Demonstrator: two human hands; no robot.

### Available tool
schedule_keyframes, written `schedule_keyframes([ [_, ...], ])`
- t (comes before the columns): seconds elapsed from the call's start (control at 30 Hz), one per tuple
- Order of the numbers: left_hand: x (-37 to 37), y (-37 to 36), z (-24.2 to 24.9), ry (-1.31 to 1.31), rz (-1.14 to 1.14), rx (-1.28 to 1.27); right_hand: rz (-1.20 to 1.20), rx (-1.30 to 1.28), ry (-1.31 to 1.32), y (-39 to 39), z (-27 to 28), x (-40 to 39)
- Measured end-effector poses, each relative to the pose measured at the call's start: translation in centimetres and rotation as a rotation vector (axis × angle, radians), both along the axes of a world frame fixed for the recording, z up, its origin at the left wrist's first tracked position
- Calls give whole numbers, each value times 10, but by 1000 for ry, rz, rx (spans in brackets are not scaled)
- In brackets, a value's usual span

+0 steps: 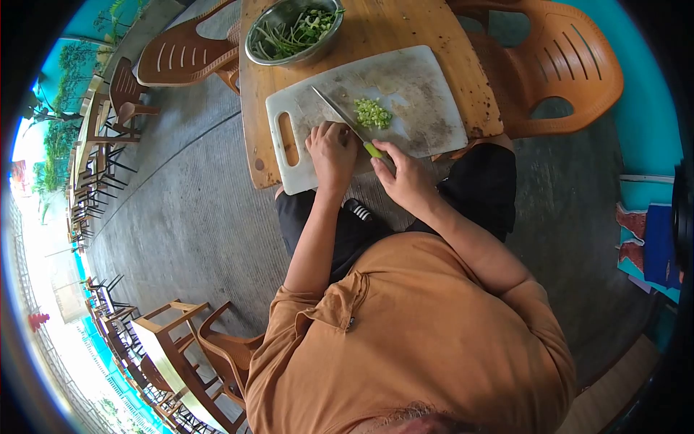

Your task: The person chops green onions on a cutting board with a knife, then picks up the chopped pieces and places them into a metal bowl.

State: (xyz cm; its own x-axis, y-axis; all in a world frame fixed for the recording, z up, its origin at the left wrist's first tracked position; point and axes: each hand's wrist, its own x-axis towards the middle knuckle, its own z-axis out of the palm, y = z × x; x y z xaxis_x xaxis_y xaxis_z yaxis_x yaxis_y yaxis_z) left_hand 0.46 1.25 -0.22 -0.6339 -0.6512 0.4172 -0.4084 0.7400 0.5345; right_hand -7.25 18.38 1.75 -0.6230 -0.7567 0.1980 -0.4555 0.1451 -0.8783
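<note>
My right hand [405, 177] is closed around the green handle of a knife [334, 105]. The blade slants up and left across the white cutting board [426, 72], its tip toward the bowl. My left hand [332, 150] rests on the board just left of the blade, fingers curled down. Whatever lies under those fingers is hidden. A small heap of chopped green vegetable [373, 113] sits to the right of the blade.
A metal bowl [318, 50] of long green stalks and cut pieces stands on the wooden table [405, 22], beyond the board. Brown plastic chairs [571, 65] flank the table. The board's handle end overhangs the near table edge, above my legs.
</note>
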Motion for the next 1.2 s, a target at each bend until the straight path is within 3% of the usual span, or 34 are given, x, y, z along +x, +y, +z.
schedule_keyframes([
  [0.37, -3, 1, 0, 6, 55, 25, 13, 22, -35, 39, 5, 3],
  [0.6, 0, -1, -2, -4, 17, -41, 29, -15, -15, 17, 0, -3],
  [0.8, 0, 1, 0, 13, 19, -1, 23, 27, -121, 12, -1, -10],
  [0.87, 1, 2, 0, 27, 21, 13, 42, 9, -268, 20, -12, -13],
  [1.0, -4, 2, -4, 32, 24, -18, 73, 87, -460, 32, 20, -15],
  [1.2, -3, 2, -2, 27, 2, -35, 90, 80, -478, 33, 17, -11],
])
